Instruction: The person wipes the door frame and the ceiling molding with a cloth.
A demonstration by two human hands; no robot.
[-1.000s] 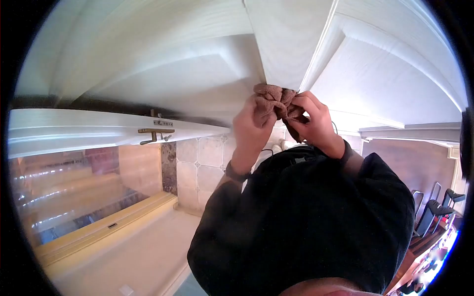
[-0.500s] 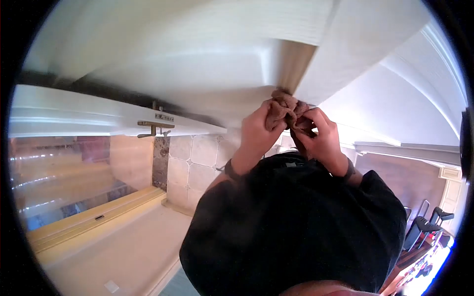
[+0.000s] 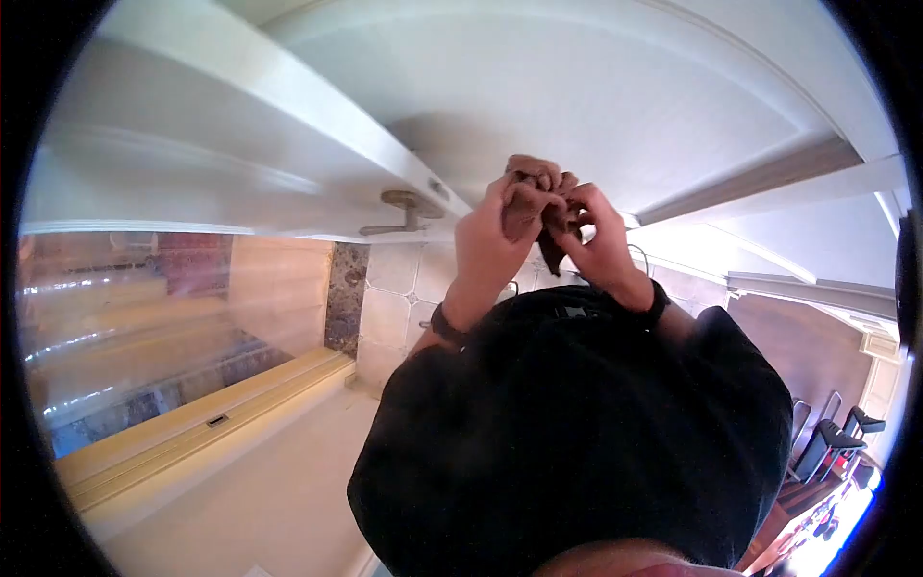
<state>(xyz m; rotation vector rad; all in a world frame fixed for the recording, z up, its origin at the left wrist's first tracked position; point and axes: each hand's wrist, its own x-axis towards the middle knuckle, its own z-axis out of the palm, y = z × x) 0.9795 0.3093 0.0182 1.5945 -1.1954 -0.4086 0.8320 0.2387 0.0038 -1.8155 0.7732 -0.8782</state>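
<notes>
A bunched brown cloth (image 3: 535,207) is held between both hands in front of my chest, with a darker end hanging down at its lower side. My left hand (image 3: 490,240) is closed around the cloth's left part. On the other side my right hand (image 3: 608,240) pinches it, thumb and forefinger curled together. Beyond the cloth is a white panelled door (image 3: 577,87). Whether the cloth touches that surface I cannot tell.
Left of my hands stands another white door edge (image 3: 356,125) with a brass handle (image 3: 404,213). A window with a yellowish sill (image 3: 212,423) is at the lower left. Tiled floor (image 3: 389,313) shows below, and dark chairs (image 3: 827,447) at the right.
The view and the doors have shifted; the handled door now looks nearer and more steeply angled. Both hands still grip the cloth, which is bunched a little differently.
</notes>
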